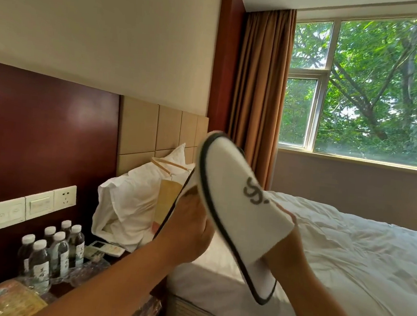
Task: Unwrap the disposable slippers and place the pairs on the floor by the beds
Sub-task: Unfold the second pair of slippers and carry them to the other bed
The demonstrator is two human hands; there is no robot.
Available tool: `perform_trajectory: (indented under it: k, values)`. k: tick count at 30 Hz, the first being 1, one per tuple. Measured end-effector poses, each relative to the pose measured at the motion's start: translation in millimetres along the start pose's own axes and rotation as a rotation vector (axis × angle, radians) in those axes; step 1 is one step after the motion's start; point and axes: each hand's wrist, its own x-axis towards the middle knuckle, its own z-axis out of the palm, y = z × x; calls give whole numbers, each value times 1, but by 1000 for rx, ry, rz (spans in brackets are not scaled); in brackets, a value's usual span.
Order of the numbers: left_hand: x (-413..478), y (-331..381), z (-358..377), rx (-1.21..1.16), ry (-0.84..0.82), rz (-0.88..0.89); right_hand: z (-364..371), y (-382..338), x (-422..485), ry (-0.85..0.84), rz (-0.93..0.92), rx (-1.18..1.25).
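- A cluster of clear plastic water bottles [50, 254] with white caps stands on the bedside desk [67, 289] at lower left, with crinkled clear film around their bases.
- A white remote control [107, 248] lies on the same desk, just beside the bottles and close to the bed.
- Along the dark red wall panel [39, 129] runs a row of white switch plates and a socket [64, 197].
- A plump white pillow [134, 201] leans against the padded tan headboard [154, 132]; a flat beige packet [167, 204] with a tan band stands in front of it, partly hidden by the slippers.
- The bed [346, 247] has a rumpled white cover; a brown curtain [260, 86] hangs beside a window [370, 84] full of green trees.
- The white slipper [238, 211], soft cloth with dark piping and a grey logo, is held up in the air above the bed edge and blocks much of the view there.
- A second slipper [186, 194] shows edge-on behind it, thin and flat.
- The left hand [190, 230] has its grip closed on the second slipper.
- The right hand [294, 232] is mostly hidden behind the white slipper that it carries; how far its grip is closed I cannot tell.
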Motion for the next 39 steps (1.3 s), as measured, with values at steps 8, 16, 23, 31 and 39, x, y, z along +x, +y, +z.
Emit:
perform_trajectory:
  k: [8, 16, 23, 31, 39]
  values:
    - [-14, 18, -2, -120, -59, 63, -5, -6, 7, 93, 285, 332]
    - [-7, 26, -6, -37, 47, 210, -14, -1, 18, 96, 234, 499]
    - [-1, 27, -15, 10, 68, 174, -24, -2, 24, -88, 302, 624]
    - [-4, 34, -16, 73, -203, 60, -11, -15, 17, -66, 346, 407]
    - [-13, 30, -6, -66, -129, -76, -10, -5, 18, -53, 358, 414]
